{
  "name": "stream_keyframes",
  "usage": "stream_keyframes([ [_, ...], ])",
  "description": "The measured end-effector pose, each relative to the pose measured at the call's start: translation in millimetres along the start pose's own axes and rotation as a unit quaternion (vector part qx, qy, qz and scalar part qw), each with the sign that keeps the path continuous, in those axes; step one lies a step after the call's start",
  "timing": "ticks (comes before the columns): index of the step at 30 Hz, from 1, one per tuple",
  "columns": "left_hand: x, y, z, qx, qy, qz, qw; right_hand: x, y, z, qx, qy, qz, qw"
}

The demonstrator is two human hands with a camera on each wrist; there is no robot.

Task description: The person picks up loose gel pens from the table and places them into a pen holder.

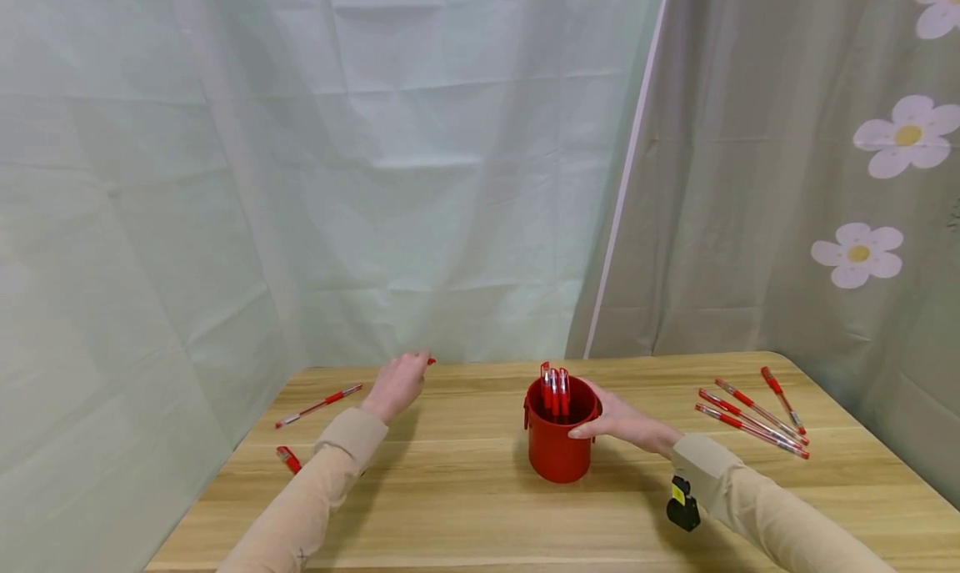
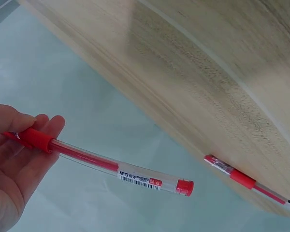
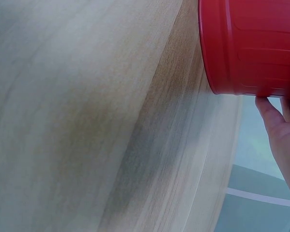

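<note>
My left hand [image 1: 400, 384] is raised above the table's left side and pinches a red gel pen [image 2: 94, 161] by its red grip end. The pen's clear barrel points away from the fingers in the left wrist view. In the middle of the table stands a red bucket-shaped pen holder [image 1: 558, 452], upright, with several red pens [image 1: 555, 394] inside. Its right side is gripped by my right hand [image 1: 626, 420], thumb at the front near the rim. In the right wrist view, fingertips [image 3: 266, 104] touch the holder's wall, and part of that hand is cut off.
On the wooden table [image 1: 465, 506], a red pen [image 1: 330, 399] lies at the left, and another pen [image 1: 288, 458] is partly covered by the left sleeve. Several pens [image 1: 723, 417] lie together at the right, with one pen [image 1: 774, 384] beside them. Curtains [image 1: 450, 181] hang behind.
</note>
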State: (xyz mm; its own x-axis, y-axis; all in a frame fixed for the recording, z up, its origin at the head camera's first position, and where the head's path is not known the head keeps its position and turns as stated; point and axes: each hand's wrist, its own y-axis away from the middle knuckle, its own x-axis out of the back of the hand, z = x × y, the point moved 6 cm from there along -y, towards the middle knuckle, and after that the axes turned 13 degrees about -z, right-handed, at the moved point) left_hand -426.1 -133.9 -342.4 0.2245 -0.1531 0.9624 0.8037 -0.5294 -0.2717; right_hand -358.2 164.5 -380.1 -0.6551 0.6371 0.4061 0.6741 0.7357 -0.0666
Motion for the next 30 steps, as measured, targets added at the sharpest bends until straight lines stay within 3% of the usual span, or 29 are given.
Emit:
stream_keyframes([
  [8,7.5,-3.3,11.6,-0.02,0.007,0.017,0.9996,7,-4.2,23,-0.009,-0.007,0.01,0.9999],
  [15,17.6,-9.1,30.0,-0.031,0.011,0.031,0.999,8,-4.2,23,-0.011,-0.005,0.005,0.9999],
  [30,36.4,-18.9,79.2,-0.106,-0.01,0.078,0.9912,7,-4.0,19,-0.01,0.001,-0.012,0.9999],
])
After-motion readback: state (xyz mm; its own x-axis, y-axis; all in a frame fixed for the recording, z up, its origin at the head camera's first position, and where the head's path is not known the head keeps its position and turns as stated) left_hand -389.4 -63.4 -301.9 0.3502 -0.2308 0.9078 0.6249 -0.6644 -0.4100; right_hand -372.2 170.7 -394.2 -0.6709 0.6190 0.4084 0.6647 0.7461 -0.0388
